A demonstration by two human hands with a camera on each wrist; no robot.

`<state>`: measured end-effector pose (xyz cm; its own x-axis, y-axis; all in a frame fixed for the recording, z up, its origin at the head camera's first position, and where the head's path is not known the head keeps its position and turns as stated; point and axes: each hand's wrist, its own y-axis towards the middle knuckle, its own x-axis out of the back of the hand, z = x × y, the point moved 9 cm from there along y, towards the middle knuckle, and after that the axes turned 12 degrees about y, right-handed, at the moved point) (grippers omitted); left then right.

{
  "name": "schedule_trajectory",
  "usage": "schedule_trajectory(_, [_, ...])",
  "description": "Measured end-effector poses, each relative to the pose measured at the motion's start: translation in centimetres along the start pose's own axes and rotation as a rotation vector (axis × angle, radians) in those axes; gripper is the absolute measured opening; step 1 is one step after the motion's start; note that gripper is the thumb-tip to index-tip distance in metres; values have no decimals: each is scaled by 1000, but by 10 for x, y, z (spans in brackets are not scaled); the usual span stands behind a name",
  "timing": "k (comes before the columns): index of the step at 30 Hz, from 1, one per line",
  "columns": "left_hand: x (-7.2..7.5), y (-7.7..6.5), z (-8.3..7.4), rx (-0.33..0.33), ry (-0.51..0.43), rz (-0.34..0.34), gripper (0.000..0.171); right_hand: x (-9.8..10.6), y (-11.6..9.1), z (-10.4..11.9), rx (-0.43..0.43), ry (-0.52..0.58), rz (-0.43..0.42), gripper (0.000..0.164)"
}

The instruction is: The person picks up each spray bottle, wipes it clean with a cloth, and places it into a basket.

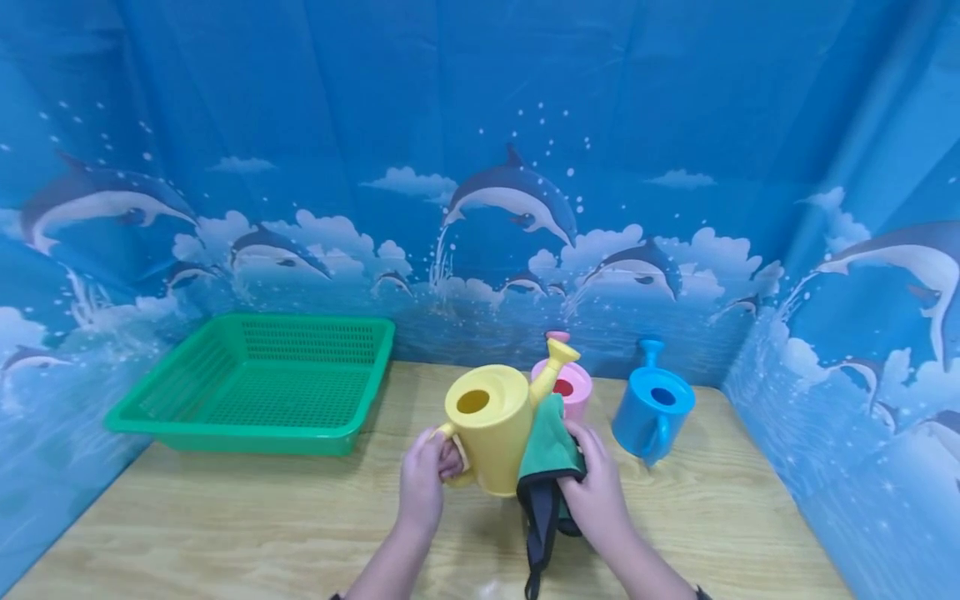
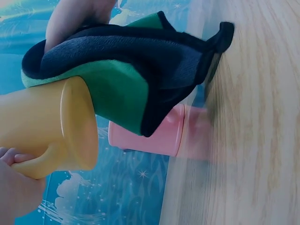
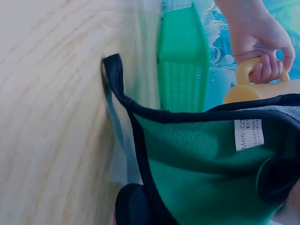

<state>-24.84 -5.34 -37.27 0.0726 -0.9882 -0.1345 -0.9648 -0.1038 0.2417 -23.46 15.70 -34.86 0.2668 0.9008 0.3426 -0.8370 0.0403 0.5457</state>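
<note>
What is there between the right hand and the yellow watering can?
A black-edged green cloth, held by the right hand; the head view shows this.

A yellow watering can (image 1: 491, 442) was held up roughly upright, its spout (image 1: 551, 372) slanting to the right, its handle gripped by the left hand (image 1: 424, 482). The right hand (image 1: 597, 493) held a folded green cloth (image 1: 551, 446) with black edging, dark grey on one face, draped against the can's side, its looped corner hanging lowest.

Left hand (image 1: 426, 471) curled, right hand (image 1: 596, 487) pinching; forearms (image 1: 397, 554) angled inward.
</note>
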Motion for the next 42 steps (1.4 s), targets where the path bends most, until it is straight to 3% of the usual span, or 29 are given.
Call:
schedule_trajectory(3, [0, 0, -1, -4, -4, 8, 30, -1, -1, -6, -60, 13, 12, 47])
schedule_trajectory(9, [-2, -1, -3, -14, -10, 51, 31, 2, 6, -17, -278, 188, 25, 43])
schedule_trajectory(21, [-6, -4, -2, -20, -21, 80, 37, 18, 27, -26, -467, 327, -87, 42])
schedule_trajectory(30, [-2, -2, -11, -100, -31, 74, 35, 2, 14, -34, -431, 317, 17, 44])
schedule_trajectory(35, [1, -1, -12, -78, -46, 77, 33, -1, 8, -35, -404, 287, 59, 44])
schedule_trajectory(42, [4, 2, -12, -61, -82, 115, 30, 3, 9, -32, -398, 371, 56, 42])
